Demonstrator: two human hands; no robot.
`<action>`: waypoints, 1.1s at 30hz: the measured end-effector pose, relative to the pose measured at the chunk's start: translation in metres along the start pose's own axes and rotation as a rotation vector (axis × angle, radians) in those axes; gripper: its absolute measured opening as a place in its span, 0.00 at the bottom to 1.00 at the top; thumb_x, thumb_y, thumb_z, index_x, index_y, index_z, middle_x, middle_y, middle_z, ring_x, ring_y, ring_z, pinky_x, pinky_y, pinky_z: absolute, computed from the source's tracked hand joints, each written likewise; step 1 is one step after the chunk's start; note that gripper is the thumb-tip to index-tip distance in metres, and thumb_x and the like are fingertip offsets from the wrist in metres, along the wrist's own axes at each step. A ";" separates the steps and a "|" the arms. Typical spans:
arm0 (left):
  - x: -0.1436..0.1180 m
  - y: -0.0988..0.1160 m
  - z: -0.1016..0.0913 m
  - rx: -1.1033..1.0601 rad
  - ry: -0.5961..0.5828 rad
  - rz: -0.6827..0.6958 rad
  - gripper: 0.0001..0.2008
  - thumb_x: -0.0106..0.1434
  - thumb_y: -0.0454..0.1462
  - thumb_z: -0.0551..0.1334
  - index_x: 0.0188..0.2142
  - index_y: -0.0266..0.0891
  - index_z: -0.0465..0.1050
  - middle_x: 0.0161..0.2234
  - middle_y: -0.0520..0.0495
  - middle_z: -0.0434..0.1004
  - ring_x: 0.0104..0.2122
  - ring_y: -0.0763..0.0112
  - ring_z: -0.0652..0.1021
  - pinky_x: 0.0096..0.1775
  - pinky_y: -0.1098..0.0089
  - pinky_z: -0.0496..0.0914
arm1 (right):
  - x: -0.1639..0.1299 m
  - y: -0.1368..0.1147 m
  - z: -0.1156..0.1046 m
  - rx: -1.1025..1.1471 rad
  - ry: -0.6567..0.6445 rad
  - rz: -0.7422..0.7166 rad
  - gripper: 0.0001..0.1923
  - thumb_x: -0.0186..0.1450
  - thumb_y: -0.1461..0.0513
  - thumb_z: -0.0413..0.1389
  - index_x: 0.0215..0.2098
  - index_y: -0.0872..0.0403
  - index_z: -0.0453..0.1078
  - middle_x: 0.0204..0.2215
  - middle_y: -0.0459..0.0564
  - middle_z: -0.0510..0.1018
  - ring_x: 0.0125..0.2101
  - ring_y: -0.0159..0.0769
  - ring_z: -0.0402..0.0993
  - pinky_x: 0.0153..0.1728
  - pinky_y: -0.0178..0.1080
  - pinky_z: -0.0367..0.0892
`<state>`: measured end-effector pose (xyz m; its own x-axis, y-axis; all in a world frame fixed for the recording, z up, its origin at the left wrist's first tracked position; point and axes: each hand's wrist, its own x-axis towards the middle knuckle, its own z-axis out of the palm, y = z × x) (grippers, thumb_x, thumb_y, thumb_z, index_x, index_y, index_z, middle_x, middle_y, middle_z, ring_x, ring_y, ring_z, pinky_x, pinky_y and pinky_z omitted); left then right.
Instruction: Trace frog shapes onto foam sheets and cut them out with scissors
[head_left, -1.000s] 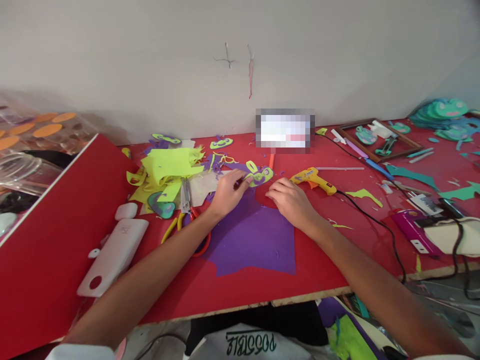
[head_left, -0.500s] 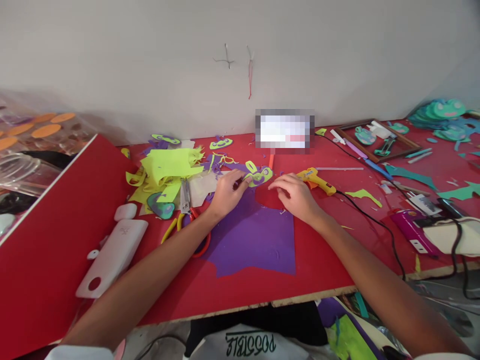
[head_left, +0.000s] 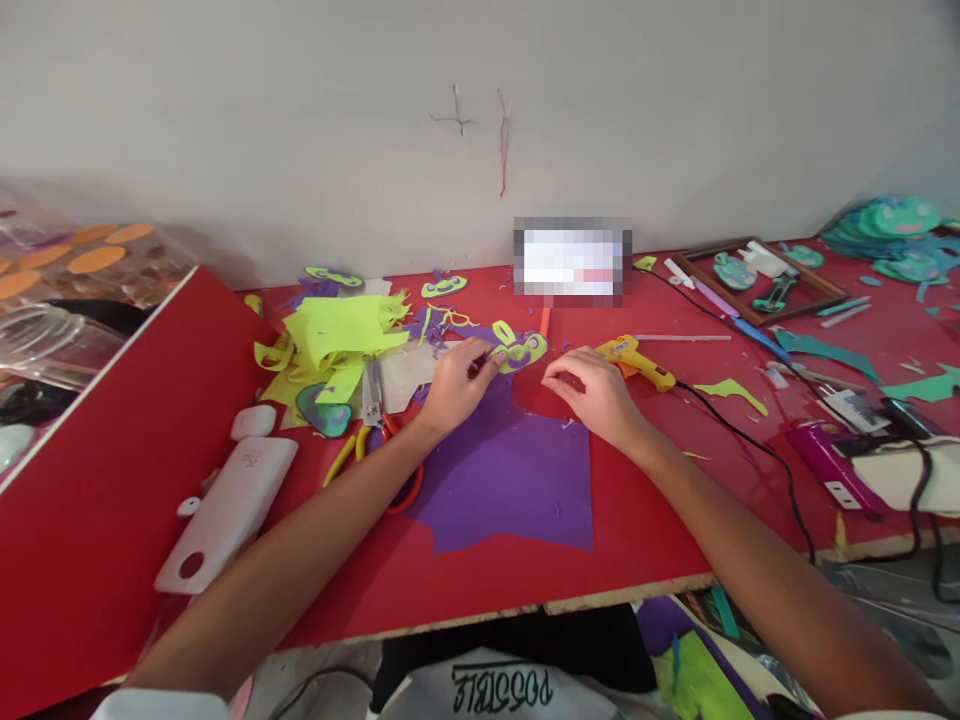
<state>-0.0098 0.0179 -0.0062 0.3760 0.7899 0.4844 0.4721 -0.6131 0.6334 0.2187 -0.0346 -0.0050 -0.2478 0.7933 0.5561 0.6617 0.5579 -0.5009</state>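
Note:
My left hand [head_left: 459, 385] pinches the left end of a yellow-green and purple foam cutout [head_left: 531, 350], holding it above a purple foam sheet [head_left: 517, 485]. To the right of the cutout, and apart from it, is my right hand [head_left: 596, 392]. Its thumb and fingertips are drawn together; anything between them is too small to make out. Just beyond the right hand lies a yellow glue gun [head_left: 637, 362], its cord running right. Scissors [head_left: 371, 395] and yellow-handled pliers [head_left: 343, 458] lie by my left forearm, partly hidden by it.
Yellow-green foam scraps [head_left: 337, 330] are heaped at the left. A white power bank [head_left: 229, 515] lies beside a red panel [head_left: 112, 480]. A blurred-out screen [head_left: 574, 262] leans on the wall. To the right are a wooden frame [head_left: 814, 312], teal foam pieces [head_left: 885, 220] and cables.
My right hand's thumb and fingertips have come closer together. The left hand keeps its hold on the foam cutout. The whole view has shifted very slightly.

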 end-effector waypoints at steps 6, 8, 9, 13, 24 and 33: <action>0.001 0.000 0.000 -0.011 0.002 0.004 0.19 0.72 0.45 0.57 0.26 0.39 0.62 0.24 0.53 0.64 0.26 0.73 0.66 0.32 0.69 0.60 | -0.001 0.000 0.000 0.065 -0.008 0.000 0.10 0.73 0.66 0.54 0.37 0.50 0.77 0.33 0.50 0.84 0.37 0.43 0.77 0.41 0.45 0.71; 0.001 0.001 0.000 -0.015 0.002 0.001 0.19 0.72 0.45 0.58 0.26 0.39 0.61 0.24 0.53 0.63 0.26 0.73 0.65 0.31 0.69 0.59 | 0.000 -0.002 0.000 0.080 -0.009 0.010 0.11 0.73 0.65 0.53 0.38 0.50 0.77 0.34 0.50 0.84 0.37 0.42 0.77 0.41 0.46 0.71; 0.001 0.000 0.000 -0.016 0.001 -0.001 0.19 0.72 0.44 0.58 0.26 0.39 0.61 0.24 0.54 0.63 0.26 0.73 0.65 0.31 0.69 0.59 | 0.000 -0.002 0.000 0.081 -0.006 0.016 0.11 0.73 0.65 0.54 0.38 0.50 0.78 0.34 0.50 0.84 0.37 0.42 0.77 0.41 0.46 0.71; 0.001 0.000 0.000 -0.008 -0.004 -0.004 0.19 0.72 0.44 0.58 0.26 0.39 0.61 0.24 0.53 0.63 0.26 0.73 0.65 0.32 0.69 0.59 | 0.000 -0.003 0.000 0.058 0.013 0.028 0.05 0.70 0.64 0.59 0.35 0.50 0.76 0.33 0.49 0.83 0.36 0.42 0.77 0.41 0.45 0.70; 0.000 -0.002 0.000 0.008 -0.010 -0.004 0.22 0.73 0.49 0.55 0.26 0.39 0.64 0.25 0.52 0.66 0.27 0.72 0.67 0.32 0.69 0.61 | 0.000 -0.004 -0.002 0.038 0.004 0.068 0.14 0.67 0.58 0.63 0.28 0.49 0.62 0.26 0.46 0.73 0.29 0.40 0.69 0.35 0.42 0.64; 0.001 0.001 -0.001 0.004 -0.006 -0.009 0.22 0.73 0.49 0.56 0.26 0.39 0.63 0.24 0.52 0.64 0.26 0.73 0.66 0.31 0.69 0.61 | 0.000 -0.007 -0.003 0.018 0.031 0.044 0.19 0.66 0.62 0.62 0.27 0.49 0.54 0.23 0.42 0.65 0.26 0.35 0.62 0.31 0.38 0.59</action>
<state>-0.0098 0.0176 -0.0046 0.3764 0.7952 0.4754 0.4786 -0.6063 0.6351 0.2161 -0.0390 0.0004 -0.1969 0.8094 0.5533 0.6586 0.5272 -0.5369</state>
